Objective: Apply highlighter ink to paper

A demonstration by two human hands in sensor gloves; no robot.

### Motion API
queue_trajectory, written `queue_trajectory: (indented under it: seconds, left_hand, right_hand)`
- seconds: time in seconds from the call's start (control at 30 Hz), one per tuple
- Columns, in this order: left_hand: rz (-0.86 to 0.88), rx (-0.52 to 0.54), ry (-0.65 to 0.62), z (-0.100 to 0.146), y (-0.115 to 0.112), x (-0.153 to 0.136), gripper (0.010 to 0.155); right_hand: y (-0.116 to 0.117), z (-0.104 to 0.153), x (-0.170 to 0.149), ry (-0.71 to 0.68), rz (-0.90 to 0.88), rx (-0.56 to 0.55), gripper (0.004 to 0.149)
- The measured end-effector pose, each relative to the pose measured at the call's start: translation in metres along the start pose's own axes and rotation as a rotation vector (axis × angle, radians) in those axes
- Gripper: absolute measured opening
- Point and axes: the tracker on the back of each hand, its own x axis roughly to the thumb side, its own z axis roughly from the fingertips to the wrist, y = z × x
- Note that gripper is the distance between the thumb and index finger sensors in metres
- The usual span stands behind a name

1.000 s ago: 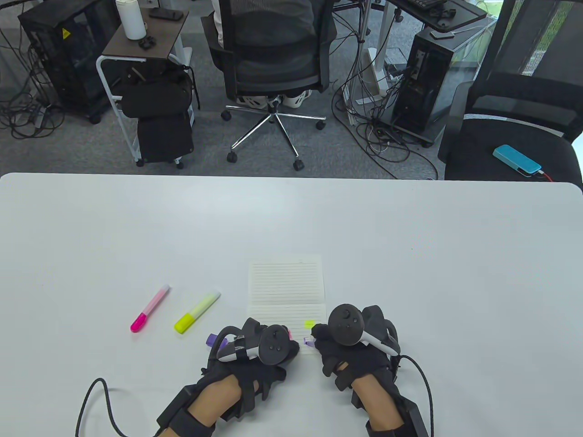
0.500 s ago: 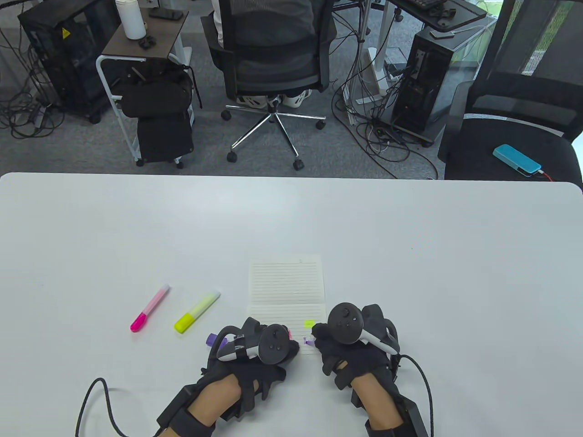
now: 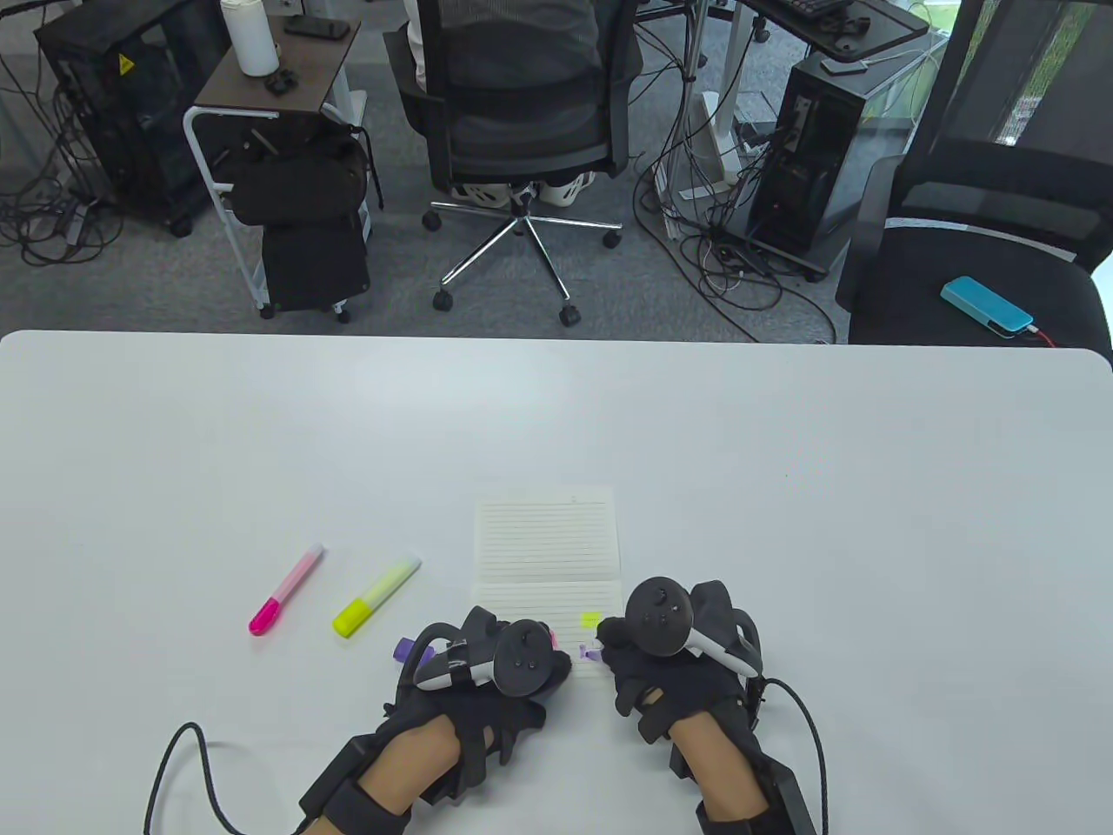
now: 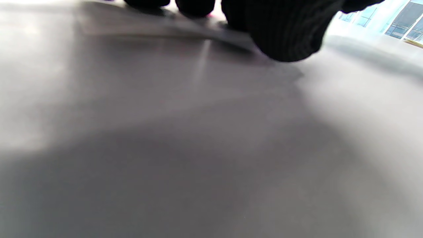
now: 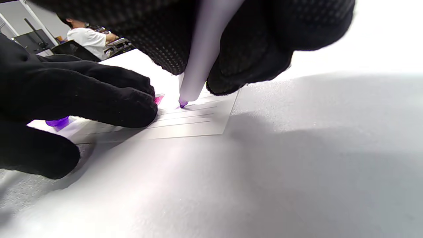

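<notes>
A lined paper sheet lies on the white table, also seen in the right wrist view. It bears a yellow mark and a pink mark. My right hand grips a purple highlighter, its tip touching the paper's near part. My left hand rests on the paper's near left edge, fingers pressing it down. A purple cap pokes out by the left hand, also visible in the right wrist view. The left wrist view shows only blurred fingertips over the table.
A pink highlighter and a yellow highlighter lie capped on the table left of the paper. Beyond the table's far edge stand office chairs, a cart and computer towers.
The purple tip has shifted very slightly on the paper. Both hands stay where they were.
</notes>
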Motion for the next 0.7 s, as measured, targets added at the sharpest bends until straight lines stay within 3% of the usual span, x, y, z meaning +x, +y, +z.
queue_trajectory:
  seconds: [0.1,0.23,0.37,0.5,0.63,0.7]
  left_hand:
    - [-0.001,0.0,0.0,0.0,0.0001,0.0001,0.068]
    - [0.002,-0.001,0.0,-0.0001,0.0,-0.0002,0.068]
    - [0.001,-0.003,0.0,-0.0002,0.0,-0.0001,0.068]
    - [0.003,-0.003,0.001,-0.0003,-0.0003,-0.0004,0.068]
    - [0.002,-0.005,0.001,-0.0003,-0.0002,-0.0005,0.068]
    - [0.002,-0.005,0.001,-0.0003,-0.0003,-0.0005,0.069]
  right_hand:
    - [0.0017,-0.0025,-0.0008,-0.001,0.036,-0.079,0.04]
    - [-0.0002,-0.0001,0.0005,0.006,0.001,0.005,0.04]
    - [0.0019,-0.0013,0.0007,0.007,0.04,-0.075,0.04]
    - [-0.0004,0.0,0.0005,0.012,0.006,0.006,0.04]
    - [0.0014,-0.0011,0.0005,0.007,0.038,-0.066,0.04]
    - [0.0002,-0.001,0.0001,0.018,0.019,-0.028,0.04]
